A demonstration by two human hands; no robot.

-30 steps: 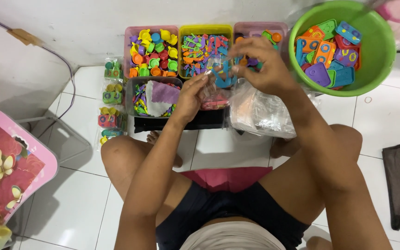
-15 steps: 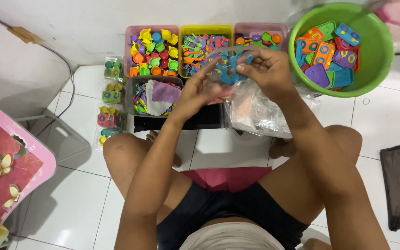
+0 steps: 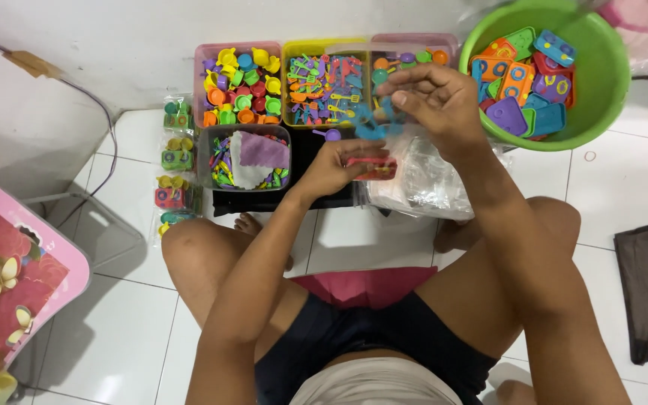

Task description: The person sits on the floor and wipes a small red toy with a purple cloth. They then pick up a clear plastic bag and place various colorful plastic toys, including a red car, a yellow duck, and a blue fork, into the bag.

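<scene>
Two hands work over the sorting bins in the head view, the only view you have. Your left hand (image 3: pixel 337 166) is closed in a pinch on a small red toy piece (image 3: pixel 375 166), held low over the dark tray (image 3: pixel 264 199), probably so it stays steady while the other hand works. Your right hand (image 3: pixel 433 101) hovers just above, fingers curled loosely around light blue plastic pieces (image 3: pixel 373 124); exactly how tight that hold is cannot be made out, since the pieces blur together. Both hands sit above a heap of clear plastic bags (image 3: pixel 421 184) lying on the white tiled floor (image 3: pixel 624 187) between your knees.

Around them: a pink bin of tiny cups (image 3: pixel 238 82), a yellow bin of toy cutlery (image 3: pixel 324 86), another pink bin (image 3: pixel 414 52) partly hidden behind your right hand, and a grey bin with a purple cloth (image 3: pixel 253 154). The green bucket (image 3: pixel 601 97) of toy trays stands just right of your wrist. Small packed sets (image 3: pixel 174 161) line the left edge. A pink stool (image 3: pixel 16 270) stands well apart.
</scene>
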